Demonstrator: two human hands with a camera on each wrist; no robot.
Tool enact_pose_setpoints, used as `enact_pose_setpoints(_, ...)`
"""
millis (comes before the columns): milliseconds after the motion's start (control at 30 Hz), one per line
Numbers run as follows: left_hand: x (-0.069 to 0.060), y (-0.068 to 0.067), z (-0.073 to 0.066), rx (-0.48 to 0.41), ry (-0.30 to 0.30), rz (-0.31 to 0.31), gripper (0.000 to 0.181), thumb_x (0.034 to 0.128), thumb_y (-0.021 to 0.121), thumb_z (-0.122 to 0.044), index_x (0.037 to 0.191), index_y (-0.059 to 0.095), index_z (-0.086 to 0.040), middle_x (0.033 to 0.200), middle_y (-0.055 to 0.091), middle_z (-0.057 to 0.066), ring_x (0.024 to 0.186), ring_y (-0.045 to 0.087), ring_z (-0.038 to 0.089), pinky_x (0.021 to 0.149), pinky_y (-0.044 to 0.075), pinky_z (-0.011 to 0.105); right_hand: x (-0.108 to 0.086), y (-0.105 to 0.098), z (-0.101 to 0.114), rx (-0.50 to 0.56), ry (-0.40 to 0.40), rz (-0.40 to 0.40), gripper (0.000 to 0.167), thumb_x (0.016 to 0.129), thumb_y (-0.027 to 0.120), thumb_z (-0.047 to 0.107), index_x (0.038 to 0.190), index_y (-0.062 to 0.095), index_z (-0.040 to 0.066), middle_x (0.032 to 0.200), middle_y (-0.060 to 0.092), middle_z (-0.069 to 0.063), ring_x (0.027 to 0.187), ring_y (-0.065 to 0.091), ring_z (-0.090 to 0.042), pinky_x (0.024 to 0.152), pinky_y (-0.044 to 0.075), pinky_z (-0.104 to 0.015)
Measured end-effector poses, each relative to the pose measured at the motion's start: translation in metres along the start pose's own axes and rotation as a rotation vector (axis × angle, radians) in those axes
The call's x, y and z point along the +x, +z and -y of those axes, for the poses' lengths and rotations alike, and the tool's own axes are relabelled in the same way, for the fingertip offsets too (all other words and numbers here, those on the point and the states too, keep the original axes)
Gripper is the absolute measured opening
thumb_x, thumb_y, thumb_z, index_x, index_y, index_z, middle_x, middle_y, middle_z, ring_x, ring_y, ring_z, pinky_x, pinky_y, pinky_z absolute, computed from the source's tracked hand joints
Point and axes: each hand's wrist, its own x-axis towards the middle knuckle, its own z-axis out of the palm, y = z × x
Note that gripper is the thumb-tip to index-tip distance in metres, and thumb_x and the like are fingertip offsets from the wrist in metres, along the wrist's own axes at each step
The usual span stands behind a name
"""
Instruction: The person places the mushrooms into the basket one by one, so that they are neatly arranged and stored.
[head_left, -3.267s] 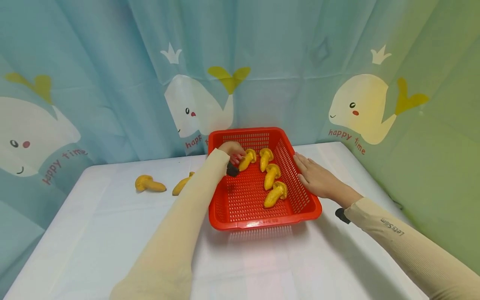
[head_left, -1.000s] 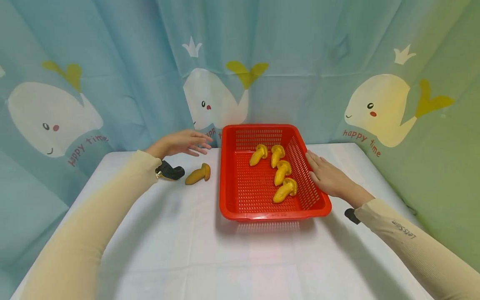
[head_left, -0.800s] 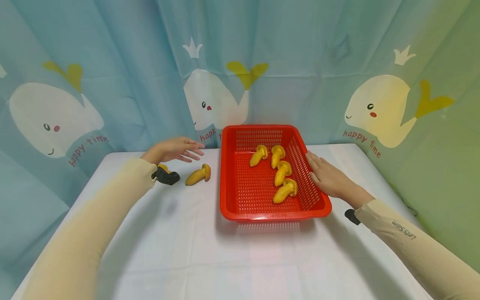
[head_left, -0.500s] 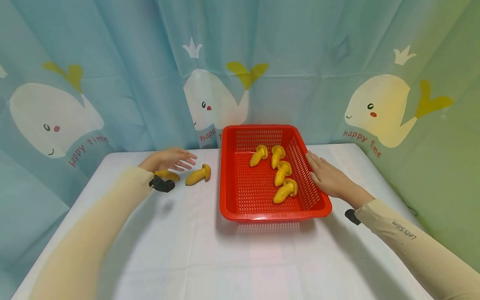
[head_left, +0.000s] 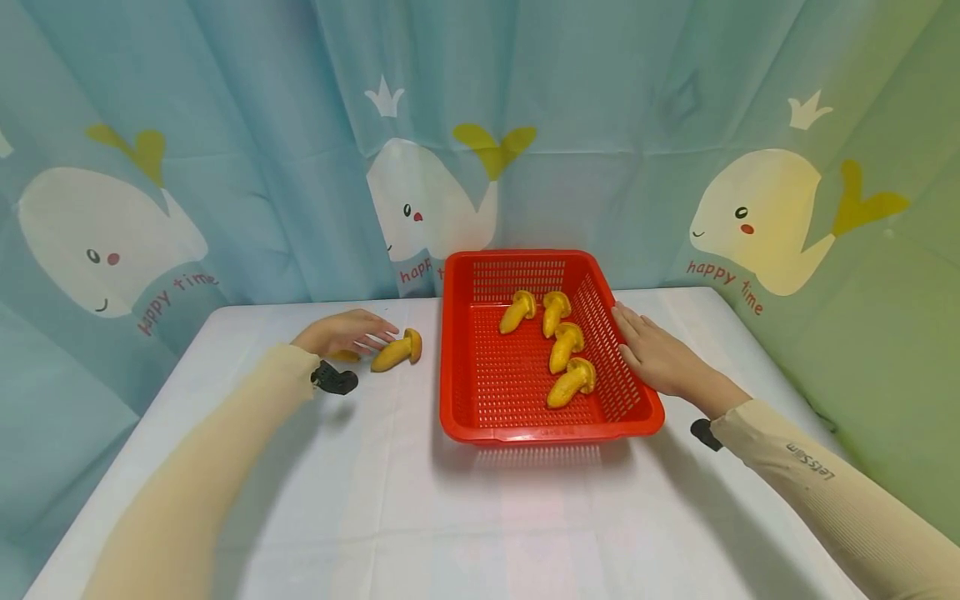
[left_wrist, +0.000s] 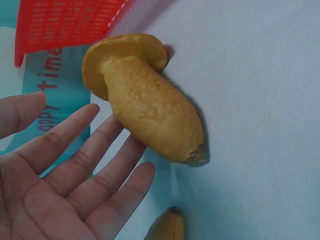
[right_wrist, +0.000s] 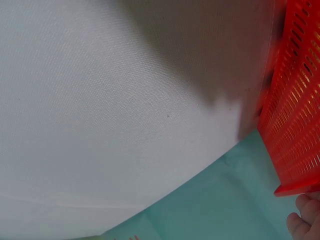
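Observation:
My left hand, its fingers spread and extended, is beside a yellow-brown mushroom on the table. In the left wrist view the fingertips come right up to the stem of that mushroom; whether they touch it I cannot tell. A second mushroom lies mostly hidden under the hand, and its tip shows at the bottom of the left wrist view. My right hand rests with straight fingers on the right rim of a red plastic basket. Several mushrooms lie inside the basket.
A white cloth covers the table. Behind it hangs a blue curtain printed with whales, and a green curtain closes off the right side. A black wrist camera sits under the left wrist.
My left hand has left the basket, where it was at a mushroom, and moved left over the table, then lowered towards the loose mushrooms. My right hand stays on the rim.

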Motion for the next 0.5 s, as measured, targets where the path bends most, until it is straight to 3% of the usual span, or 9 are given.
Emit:
enact_pose_setpoints(300,0.008,0.005,-0.001,0.027,-0.019,0.029,0.049,0.1006,0.034,-0.02,0.139,0.034,0.011,0.147,0.029,0.03,0.135,0.032,0.042,0.112,0.031,0.049,0.0,0.001,0.0,0.0,-0.001,-0.002,0.061,0.1,0.033,0.022,0.149,0.007,-0.004,0.156,0.01,-0.023,0.144,0.013,-0.039,0.116,0.015,-0.055)
enact_pose_setpoints(500,0.007,0.011,0.0,0.034,-0.015,0.008,0.048,0.0994,0.036,-0.019,0.136,0.037,0.011,0.143,0.035,0.028,0.129,0.04,0.039,0.11,0.035,0.048,0.0,0.0,0.0,0.003,0.0,0.001,0.062,0.1,0.033,0.022,0.149,0.007,-0.004,0.156,0.01,-0.023,0.144,0.013,-0.039,0.116,0.014,-0.055)
